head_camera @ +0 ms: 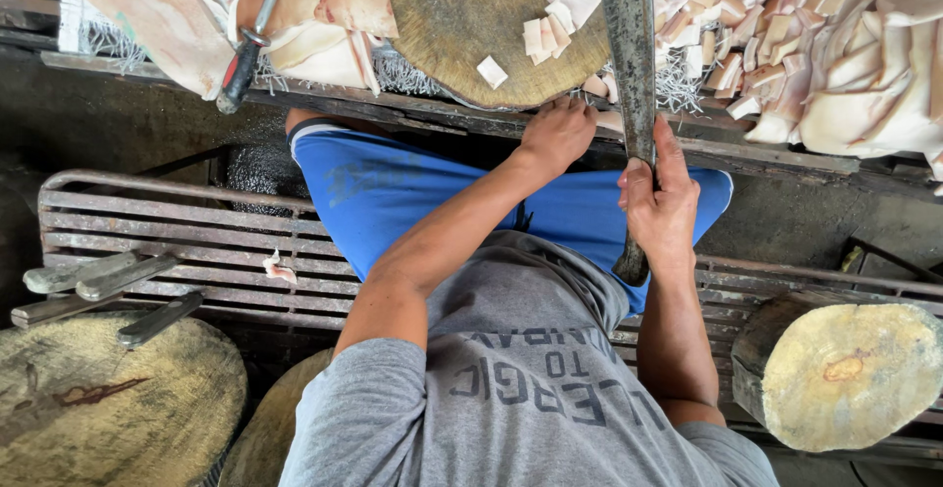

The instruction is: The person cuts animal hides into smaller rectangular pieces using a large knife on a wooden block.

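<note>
Leftward, three worn wooden-handled knives lie on the rusty slatted metal bench. My left hand presses, fingers curled and holding nothing, on the near rim of the round wooden chopping block bearing pale cut cubes. My right hand clenches the dark-handled heavy cleaver, blade over the block's right edge.

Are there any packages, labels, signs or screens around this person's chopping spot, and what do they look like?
No packages, signs or screens show.
Print on the grey T-shirt: dark block lettering across the chest, seen upside down from the head camera.
Faint darker mark on the blue shorts: left thigh, too blurred to describe.
</note>
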